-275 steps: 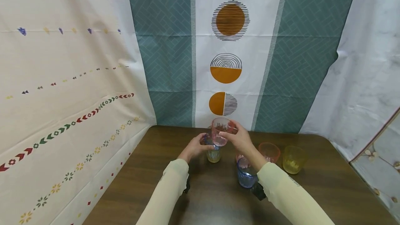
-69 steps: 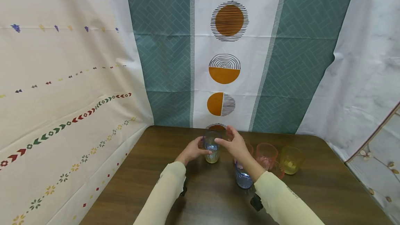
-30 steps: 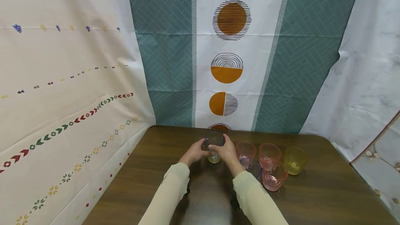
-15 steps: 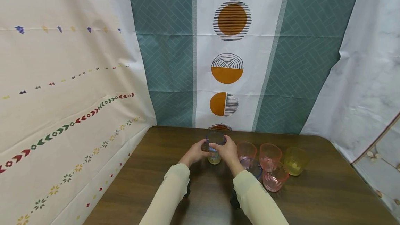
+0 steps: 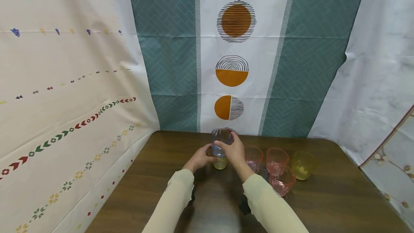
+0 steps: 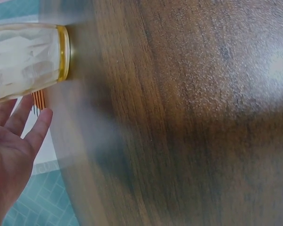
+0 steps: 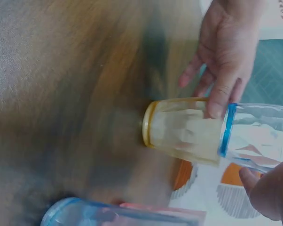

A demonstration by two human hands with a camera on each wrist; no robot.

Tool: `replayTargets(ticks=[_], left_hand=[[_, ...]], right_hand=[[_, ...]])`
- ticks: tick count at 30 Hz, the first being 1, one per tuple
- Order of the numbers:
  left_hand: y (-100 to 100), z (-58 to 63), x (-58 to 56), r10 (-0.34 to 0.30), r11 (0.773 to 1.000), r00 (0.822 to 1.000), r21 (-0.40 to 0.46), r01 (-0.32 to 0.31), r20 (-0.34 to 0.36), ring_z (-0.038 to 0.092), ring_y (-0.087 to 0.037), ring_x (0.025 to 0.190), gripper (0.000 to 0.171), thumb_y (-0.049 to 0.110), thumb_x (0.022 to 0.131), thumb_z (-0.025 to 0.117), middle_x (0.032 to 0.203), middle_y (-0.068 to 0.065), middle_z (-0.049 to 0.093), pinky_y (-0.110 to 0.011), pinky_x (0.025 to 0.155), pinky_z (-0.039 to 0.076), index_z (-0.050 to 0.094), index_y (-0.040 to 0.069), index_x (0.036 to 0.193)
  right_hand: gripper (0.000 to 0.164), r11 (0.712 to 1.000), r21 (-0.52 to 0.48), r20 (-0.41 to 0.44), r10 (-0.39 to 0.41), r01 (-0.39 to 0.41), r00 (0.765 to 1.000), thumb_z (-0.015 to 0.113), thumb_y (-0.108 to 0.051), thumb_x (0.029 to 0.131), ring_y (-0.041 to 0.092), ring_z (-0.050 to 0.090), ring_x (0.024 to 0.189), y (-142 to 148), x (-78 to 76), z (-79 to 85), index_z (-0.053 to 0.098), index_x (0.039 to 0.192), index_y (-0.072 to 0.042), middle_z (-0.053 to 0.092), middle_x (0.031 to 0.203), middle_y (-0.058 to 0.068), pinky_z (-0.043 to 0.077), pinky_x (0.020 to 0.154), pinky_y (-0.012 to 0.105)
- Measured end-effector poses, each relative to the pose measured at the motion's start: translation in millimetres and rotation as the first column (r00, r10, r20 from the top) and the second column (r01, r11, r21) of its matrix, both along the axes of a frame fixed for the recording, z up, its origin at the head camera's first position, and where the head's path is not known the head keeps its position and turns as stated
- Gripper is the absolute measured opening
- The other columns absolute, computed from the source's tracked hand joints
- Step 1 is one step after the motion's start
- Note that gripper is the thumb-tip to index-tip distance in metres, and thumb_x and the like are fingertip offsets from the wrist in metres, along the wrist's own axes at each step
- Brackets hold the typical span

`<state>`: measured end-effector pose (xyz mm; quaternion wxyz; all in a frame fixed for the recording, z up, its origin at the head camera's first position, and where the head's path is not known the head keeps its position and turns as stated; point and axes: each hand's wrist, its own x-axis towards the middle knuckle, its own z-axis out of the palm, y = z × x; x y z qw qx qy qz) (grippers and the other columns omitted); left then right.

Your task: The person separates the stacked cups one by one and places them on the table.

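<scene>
My right hand [image 5: 235, 150] grips a clear blue plastic cup [image 5: 218, 149]. Its base sits at the mouth of a yellow cup [image 5: 220, 164], mostly above it; in the right wrist view the blue base [image 7: 227, 129] meets the yellow rim. The yellow cup stands upright on the table. My left hand [image 5: 199, 159] holds it from the left, its thumb lying on the cup wall near the rim in the right wrist view. In the left wrist view the left hand's fingers [image 6: 35, 129] reach past the far side of the yellow cup [image 6: 26, 61].
On the brown table [image 5: 155, 190], several cups stand to the right: a pink one [image 5: 253, 153], another pink one [image 5: 277, 157], a third pink one in front [image 5: 282, 184], a blue one [image 5: 263, 172] partly behind the right wrist, and a yellow one [image 5: 302, 166]. Cloth hangs behind.
Earlier my right hand lifted a pink cup out of the stack; it now stands at the right. Since half a second ago, the right hand has raised the blue cup from the yellow one.
</scene>
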<state>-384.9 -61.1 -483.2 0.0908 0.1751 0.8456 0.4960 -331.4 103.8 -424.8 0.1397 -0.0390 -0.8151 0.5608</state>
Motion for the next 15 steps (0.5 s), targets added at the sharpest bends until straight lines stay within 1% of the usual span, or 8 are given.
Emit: replayTargets(ticks=[5, 10, 15], left_hand=[[-2, 1.4, 1.7, 0.014, 1.000, 1.000, -0.011, -0.014, 0.010, 0.046, -0.038, 0.133, 0.084, 0.030, 0.084, 0.082, 0.148, -0.018, 0.046, -0.052, 0.106, 0.041, 0.037, 0.007, 0.151], [1, 0.6, 1.1, 0.027, 1.000, 1.000, 0.000, -0.027, 0.004, 0.047, -0.038, 0.132, 0.085, 0.031, 0.083, 0.082, 0.147, -0.019, 0.046, -0.051, 0.107, 0.040, 0.037, 0.005, 0.150], [6, -1.4, -0.8, 0.047, 0.999, 0.999, -0.018, -0.047, -0.019, 0.048, -0.037, 0.130, 0.087, 0.035, 0.083, 0.082, 0.147, -0.018, 0.047, -0.051, 0.107, 0.041, 0.038, 0.002, 0.149]], right_hand=[[0.089, 0.999, -0.027, -0.005, 0.023, -0.023, 1.000, 0.082, -0.040, 0.082, 0.039, 0.047, 0.132, 8, 2.8, 12.1, 0.038, 0.150, -0.002, 0.047, 0.146, 0.023, 0.042, 0.106, 0.051], [0.091, 0.998, -0.033, -0.005, 0.044, -0.044, 0.999, 0.080, -0.042, 0.082, 0.039, 0.045, 0.133, 21, 6.5, 21.7, 0.035, 0.151, -0.003, 0.043, 0.149, 0.023, 0.042, 0.106, 0.051], [0.090, 0.997, -0.014, -0.002, 0.074, -0.074, 0.997, 0.079, -0.044, 0.083, 0.039, 0.046, 0.133, 37, 12.4, 30.2, 0.034, 0.152, -0.005, 0.043, 0.149, 0.022, 0.042, 0.106, 0.050]])
